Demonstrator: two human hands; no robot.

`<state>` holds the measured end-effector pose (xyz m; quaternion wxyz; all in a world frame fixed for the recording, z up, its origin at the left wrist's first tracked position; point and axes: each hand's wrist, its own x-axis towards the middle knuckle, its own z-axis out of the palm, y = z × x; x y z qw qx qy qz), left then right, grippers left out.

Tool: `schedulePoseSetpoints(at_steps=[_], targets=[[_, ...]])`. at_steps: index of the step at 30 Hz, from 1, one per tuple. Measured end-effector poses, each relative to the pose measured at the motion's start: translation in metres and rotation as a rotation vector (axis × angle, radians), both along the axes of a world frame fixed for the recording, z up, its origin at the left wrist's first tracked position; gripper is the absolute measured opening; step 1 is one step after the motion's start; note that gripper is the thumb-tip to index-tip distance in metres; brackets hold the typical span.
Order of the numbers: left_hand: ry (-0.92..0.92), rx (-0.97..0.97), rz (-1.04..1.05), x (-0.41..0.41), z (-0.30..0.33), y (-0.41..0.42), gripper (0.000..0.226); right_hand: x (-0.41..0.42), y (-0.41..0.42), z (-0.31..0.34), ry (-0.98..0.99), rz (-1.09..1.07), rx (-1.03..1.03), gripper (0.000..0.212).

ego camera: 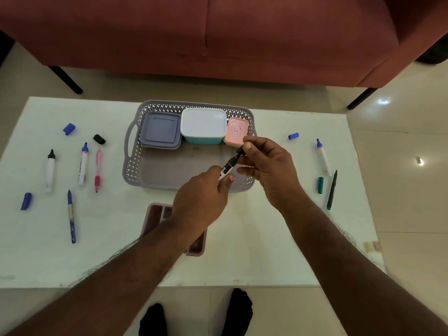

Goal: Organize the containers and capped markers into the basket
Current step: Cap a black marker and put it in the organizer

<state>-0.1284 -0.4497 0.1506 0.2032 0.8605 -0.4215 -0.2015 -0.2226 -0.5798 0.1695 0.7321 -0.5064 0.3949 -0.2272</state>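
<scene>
A grey lattice basket [135, 166] sits mid-table, holding a grey-blue lidded container [161, 129], a white-lidded teal container [203, 124] and a small pink container [236, 130] along its far side. Over the basket's front right, my left hand [201, 197] grips the barrel of a black-and-white marker [229, 166]. My right hand [269, 166] pinches the black cap at the marker's tip. Uncapped markers lie to the left: a black-tipped one [50, 170], a blue-tipped one [83, 163], a pink pen [98, 169] and a blue pen [71, 217].
Loose caps lie about: blue [69, 129], black [99, 139], blue [26, 201], blue [293, 136], green [320, 185]. At the right lie a blue-tipped marker [323, 157] and a green pen [332, 190]. A mauve tray [155, 214] lies under my left forearm. A red sofa stands beyond the table.
</scene>
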Motion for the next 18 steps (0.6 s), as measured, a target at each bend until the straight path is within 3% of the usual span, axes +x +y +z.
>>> schedulePoseSetpoints(at_steps=[18], targets=[[-0.104,-0.054,0.007,0.011,-0.001,0.014,0.028,0.015,0.027,-0.003,0.062,0.063,0.028,0.018]])
